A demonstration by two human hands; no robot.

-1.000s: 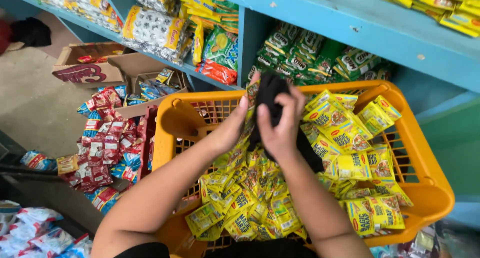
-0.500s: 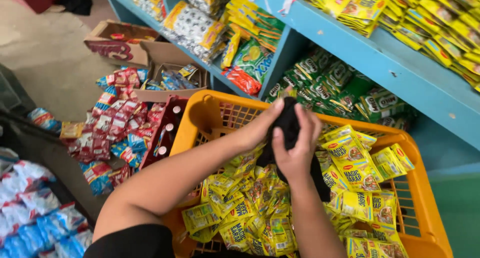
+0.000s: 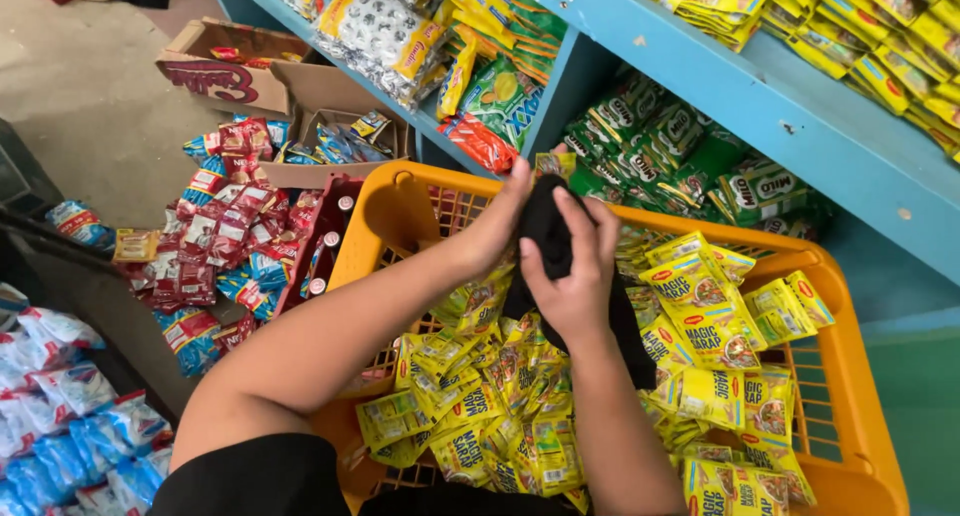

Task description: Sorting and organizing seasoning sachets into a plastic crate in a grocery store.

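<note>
Hands over orange basket (image 3: 385,216): left hand (image 3: 495,231) and right hand (image 3: 575,281) both clutch black cloth (image 3: 545,231), bunched, tail hanging toward 6 o'clock. Yellow sachets (image 3: 700,306) beneath. Green packets (image 3: 680,161) on shelf at 1 o'clock.

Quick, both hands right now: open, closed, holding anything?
Left hand: closed on the black cloth, above the orange basket.
Right hand: closed on the same black cloth.
</note>
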